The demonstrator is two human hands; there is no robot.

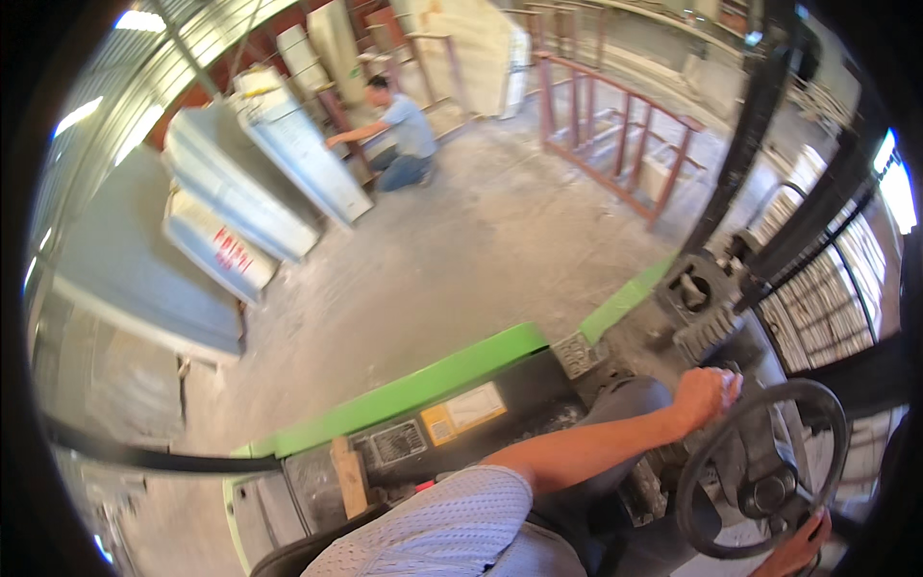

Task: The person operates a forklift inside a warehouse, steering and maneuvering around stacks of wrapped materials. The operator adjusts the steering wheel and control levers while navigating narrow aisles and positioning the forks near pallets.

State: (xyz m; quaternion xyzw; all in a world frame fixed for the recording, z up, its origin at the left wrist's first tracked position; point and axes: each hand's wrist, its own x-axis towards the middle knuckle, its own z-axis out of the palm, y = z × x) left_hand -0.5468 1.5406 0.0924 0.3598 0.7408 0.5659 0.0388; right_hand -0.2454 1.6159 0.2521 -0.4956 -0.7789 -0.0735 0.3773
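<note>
A black steering wheel [685, 500] stands at the lower right. My left hand [707, 394] is closed beside the wheel's upper left rim, its arm stretched across my lap. Whatever its fingers hold is hidden. Low on the wheel, my right hand [800, 546] is closed at the rim, partly covered by it. Dark levers and a bracket [694, 288] rise beyond my left hand.
I sit in a green-sided vehicle [413, 389] with dark mast posts [745, 135]. Large stone slabs [298, 144] lean at the left. A person [404, 139] crouches beside them. A reddish metal rack [615, 144] stands on the concrete floor [442, 260].
</note>
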